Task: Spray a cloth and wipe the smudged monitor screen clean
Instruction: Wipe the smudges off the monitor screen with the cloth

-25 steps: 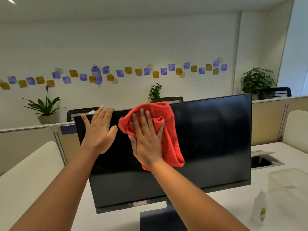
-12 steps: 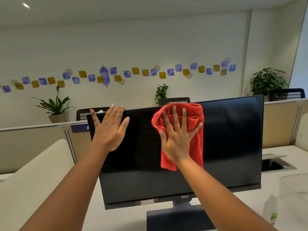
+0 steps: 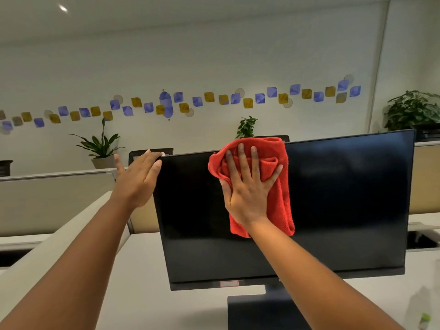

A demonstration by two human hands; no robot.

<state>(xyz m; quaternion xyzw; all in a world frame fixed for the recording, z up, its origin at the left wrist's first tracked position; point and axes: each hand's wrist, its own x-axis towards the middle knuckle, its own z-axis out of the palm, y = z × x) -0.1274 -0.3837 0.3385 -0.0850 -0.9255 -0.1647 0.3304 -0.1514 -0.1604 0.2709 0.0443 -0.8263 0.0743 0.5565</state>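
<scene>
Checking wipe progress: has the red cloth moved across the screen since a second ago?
Yes. The red cloth has moved rightward from near the monitor's upper left corner toward its top middle.

Both bare forearms reach forward and upward from the near edge of the view. The left hand (image 3: 138, 181) is held upright with straight fingers close together and the thumb set apart, its fingertips touching the monitor's (image 3: 345, 206) upper left corner. The right hand (image 3: 248, 188), farther right, is spread flat, fingers fanned and pointing up, palm pressing the red cloth (image 3: 278, 186) against the screen.
</scene>
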